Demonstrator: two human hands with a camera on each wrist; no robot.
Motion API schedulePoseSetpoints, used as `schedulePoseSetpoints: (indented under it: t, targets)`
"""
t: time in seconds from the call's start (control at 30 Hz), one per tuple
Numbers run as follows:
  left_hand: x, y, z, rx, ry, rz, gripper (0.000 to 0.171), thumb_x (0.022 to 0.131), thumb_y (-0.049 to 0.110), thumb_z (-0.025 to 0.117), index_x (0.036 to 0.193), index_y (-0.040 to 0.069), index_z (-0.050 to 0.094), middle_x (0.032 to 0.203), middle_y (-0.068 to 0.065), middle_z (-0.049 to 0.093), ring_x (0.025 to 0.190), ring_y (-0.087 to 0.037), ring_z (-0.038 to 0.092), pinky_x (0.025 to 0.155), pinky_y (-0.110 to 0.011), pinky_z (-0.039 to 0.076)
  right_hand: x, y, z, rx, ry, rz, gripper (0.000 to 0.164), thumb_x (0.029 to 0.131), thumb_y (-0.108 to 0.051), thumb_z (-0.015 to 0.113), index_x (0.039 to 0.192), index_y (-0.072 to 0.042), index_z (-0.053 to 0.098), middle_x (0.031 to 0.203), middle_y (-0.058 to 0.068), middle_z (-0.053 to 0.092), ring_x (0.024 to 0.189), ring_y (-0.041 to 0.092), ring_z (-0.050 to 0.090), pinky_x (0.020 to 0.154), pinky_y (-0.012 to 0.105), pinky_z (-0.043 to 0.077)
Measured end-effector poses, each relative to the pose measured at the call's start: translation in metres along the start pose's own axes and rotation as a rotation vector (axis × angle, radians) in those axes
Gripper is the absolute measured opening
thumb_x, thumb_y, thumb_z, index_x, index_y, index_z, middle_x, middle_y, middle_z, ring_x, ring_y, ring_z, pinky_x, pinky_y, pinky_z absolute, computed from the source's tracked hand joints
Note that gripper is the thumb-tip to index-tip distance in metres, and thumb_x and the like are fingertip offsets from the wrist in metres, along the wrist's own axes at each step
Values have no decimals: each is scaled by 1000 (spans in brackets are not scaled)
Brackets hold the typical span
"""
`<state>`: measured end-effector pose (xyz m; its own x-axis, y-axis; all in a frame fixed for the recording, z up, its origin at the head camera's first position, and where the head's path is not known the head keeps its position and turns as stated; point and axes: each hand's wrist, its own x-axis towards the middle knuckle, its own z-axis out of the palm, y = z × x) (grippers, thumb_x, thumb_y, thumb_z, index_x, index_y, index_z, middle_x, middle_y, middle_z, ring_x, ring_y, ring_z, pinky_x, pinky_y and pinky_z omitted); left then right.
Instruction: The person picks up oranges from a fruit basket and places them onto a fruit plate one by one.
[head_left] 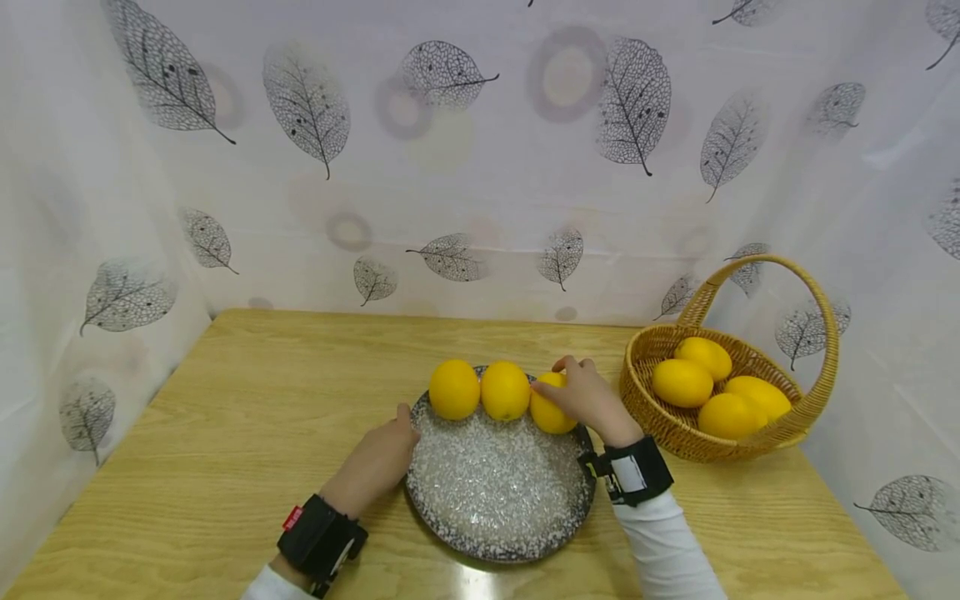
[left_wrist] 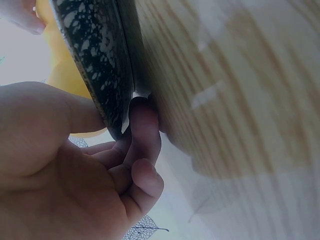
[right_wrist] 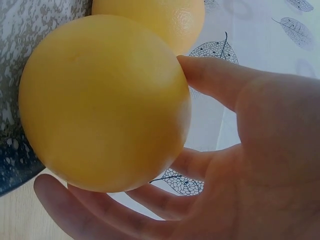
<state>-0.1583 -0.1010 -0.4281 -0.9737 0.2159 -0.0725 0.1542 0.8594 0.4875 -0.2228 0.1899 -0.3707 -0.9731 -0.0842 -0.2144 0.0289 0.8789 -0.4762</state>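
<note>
A round speckled grey plate (head_left: 495, 492) with a dark rim lies on the table. Three oranges line its far edge: a left orange (head_left: 453, 389), a middle orange (head_left: 505, 390) and a right orange (head_left: 552, 408). My right hand (head_left: 596, 400) holds the right orange, thumb on one side and fingers curled round the other, as the right wrist view shows. At the plate's left edge, my left hand (head_left: 381, 454) pinches the rim (left_wrist: 100, 65), its thumb against the upper side and fingers (left_wrist: 144, 122) tucked beneath.
A wicker basket (head_left: 667, 433) with a tall handle stands to the right of the plate, holding several lemons (head_left: 682, 382). The wooden table (head_left: 247, 425) reaches back to a white curtain (head_left: 465, 192) printed with leaves.
</note>
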Motion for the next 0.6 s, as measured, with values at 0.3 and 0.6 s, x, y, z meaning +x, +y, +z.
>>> schedulePoseSetpoints:
  t: [0.3,0.6]
  targets:
    - [0,-1,0,0,20,16,49,104,7,50,141,-23,36,107,-30,72,88,-34,73,74,-45,60,-2,-4,1,-3,-13,0,64,101,-46,59,142,2,47,141,37,42,98,34,63,78,42,55]
    - [2,-3,5,5,25,20,46,105,8,50,139,-21,39,97,-27,72,76,-26,69,64,-41,58,-2,-4,4,-80,67,2,62,102,-47,57,139,1,51,140,36,45,97,37,64,76,44,56]
